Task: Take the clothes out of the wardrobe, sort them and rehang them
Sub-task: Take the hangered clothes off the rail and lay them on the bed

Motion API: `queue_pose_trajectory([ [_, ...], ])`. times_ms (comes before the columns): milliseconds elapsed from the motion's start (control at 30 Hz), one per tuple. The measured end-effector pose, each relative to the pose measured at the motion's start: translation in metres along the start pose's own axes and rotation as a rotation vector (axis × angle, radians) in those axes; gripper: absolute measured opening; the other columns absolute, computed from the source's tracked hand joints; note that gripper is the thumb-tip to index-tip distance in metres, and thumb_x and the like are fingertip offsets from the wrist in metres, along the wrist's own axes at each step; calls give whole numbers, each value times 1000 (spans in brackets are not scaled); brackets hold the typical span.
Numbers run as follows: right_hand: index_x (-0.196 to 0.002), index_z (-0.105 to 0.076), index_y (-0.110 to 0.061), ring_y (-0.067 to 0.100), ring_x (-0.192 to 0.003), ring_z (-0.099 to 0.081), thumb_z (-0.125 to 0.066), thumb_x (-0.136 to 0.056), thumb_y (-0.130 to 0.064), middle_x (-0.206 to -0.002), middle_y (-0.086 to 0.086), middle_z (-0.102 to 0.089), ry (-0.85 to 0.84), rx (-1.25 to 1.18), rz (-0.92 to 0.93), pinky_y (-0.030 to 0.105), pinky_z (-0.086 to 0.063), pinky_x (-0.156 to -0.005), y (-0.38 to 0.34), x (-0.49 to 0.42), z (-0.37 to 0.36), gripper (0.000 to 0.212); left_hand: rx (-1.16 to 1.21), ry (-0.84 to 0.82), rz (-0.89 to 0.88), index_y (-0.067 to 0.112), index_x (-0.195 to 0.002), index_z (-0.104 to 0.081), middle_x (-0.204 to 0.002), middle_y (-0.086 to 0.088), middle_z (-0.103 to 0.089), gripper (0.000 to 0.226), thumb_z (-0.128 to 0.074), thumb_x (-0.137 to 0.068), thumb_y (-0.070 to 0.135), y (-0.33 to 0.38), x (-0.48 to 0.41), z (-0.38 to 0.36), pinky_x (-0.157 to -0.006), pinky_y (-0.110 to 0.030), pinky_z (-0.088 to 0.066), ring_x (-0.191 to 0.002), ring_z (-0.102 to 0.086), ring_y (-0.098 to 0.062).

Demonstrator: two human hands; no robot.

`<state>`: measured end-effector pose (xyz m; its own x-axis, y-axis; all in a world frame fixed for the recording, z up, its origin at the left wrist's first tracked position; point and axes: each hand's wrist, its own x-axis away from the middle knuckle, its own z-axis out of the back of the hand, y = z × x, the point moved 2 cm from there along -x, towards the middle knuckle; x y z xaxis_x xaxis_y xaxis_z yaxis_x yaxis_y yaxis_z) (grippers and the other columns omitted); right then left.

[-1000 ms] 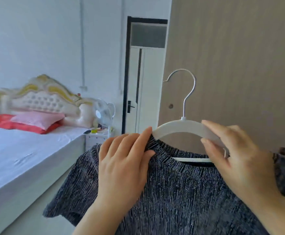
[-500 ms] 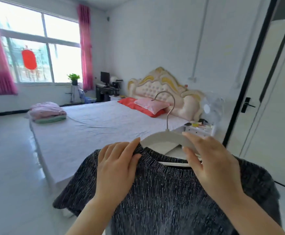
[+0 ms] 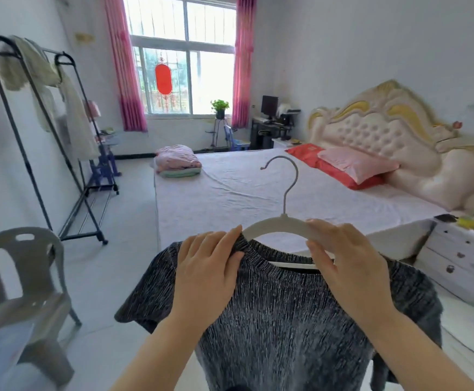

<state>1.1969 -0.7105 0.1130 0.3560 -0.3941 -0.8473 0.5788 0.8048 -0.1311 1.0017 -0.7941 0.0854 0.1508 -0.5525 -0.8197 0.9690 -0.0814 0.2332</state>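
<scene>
Sweater [image 3: 286,320] hem cut off below; hanger [image 3: 279,224] shoulders hidden under hands.

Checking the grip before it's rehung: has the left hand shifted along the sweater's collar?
No. The left hand still pinches the sweater collar beside the hanger.

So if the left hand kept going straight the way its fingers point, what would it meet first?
Probably the bed. The left hand holds the sweater at the collar, fingers pointing forward over it; only floor shows between, though depth is unclear.
</scene>
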Motion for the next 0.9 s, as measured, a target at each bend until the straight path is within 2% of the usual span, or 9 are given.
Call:
queue_pose_trajectory([
  [100, -112, -52, -29, 21, -66, -63, -75, -74, -11, -87, 3, -64, -40, -81, -26, 33, -53, -48, 17, -15, -58, 48, -28, -24, 41, 12, -113, -64, -98, 0, -68, 38, -45, -87, 30, -39, -7, -32, -88, -27, -33, -93, -53, -15],
  [200, -110, -62, -22, 20, -58, -59, -77, -72, -9, -86, 4, -64, -93, -106, -24, 30, -50, -49, 37, -36, -126, 43, -46, -57, 101, 12, -113, -64, -98, 1, -68, 37, -46, -86, 29, -89, -20, -75, -89, -26, -34, -94, -53, -14],
  [300, -109, -66, -17, 20, -58, -59, -78, -72, -9, -88, 4, -64, -144, -116, -50, 28, -49, -50, 56, -60, -203, 39, -63, -73, 139, 13, -113, -64, -97, 1, -68, 33, -56, -83, 24, -149, -37, -122, -89, -26, -36, -94, -52, -13],
  [400, -112, -65, -19, 10, -55, -49, -74, -77, -11, -93, 4, -64, -208, -171, -87, 25, -41, -54, 72, -92, -278, 37, -76, -126, 185, 12, -112, -65, -96, -1, -68, 35, -61, -78, 20, -209, -67, -162, -86, -35, -44, -92, -59, -19],
  [467, -113, -65, -20, 9, -55, -47, -72, -79, -13, -95, 4, -64, -254, -196, -117, 25, -40, -55, 82, -112, -322, 36, -87, -175, 211, 11, -112, -65, -96, -2, -69, 35, -63, -78, 19, -243, -85, -184, -84, -41, -47, -89, -63, -25],
  [633, -113, -64, -18, 7, -53, -46, -73, -78, -10, -92, 4, -62, -326, -262, -121, 23, -38, -50, 107, -146, -425, 38, -107, -259, 251, 10, -113, -64, -98, -4, -69, 38, -72, -76, 12, -321, -119, -238, -87, -43, -45, -90, -64, -26],
  [767, -113, -64, -17, 8, -53, -48, -73, -78, -10, -90, 3, -61, -414, -314, -135, 24, -42, -46, 129, -155, -507, 37, -113, -342, 313, 8, -111, -65, -96, -5, -69, 39, -75, -74, 9, -376, -128, -287, -86, -46, -47, -89, -65, -28],
  [900, -113, -64, -18, 15, -55, -57, -72, -79, -10, -90, 3, -61, -508, -384, -145, 29, -49, -47, 159, -165, -598, 36, -119, -449, 403, 9, -117, -62, -102, -4, -68, 38, -69, -80, 13, -436, -132, -345, -91, -46, -45, -97, -63, -27],
])
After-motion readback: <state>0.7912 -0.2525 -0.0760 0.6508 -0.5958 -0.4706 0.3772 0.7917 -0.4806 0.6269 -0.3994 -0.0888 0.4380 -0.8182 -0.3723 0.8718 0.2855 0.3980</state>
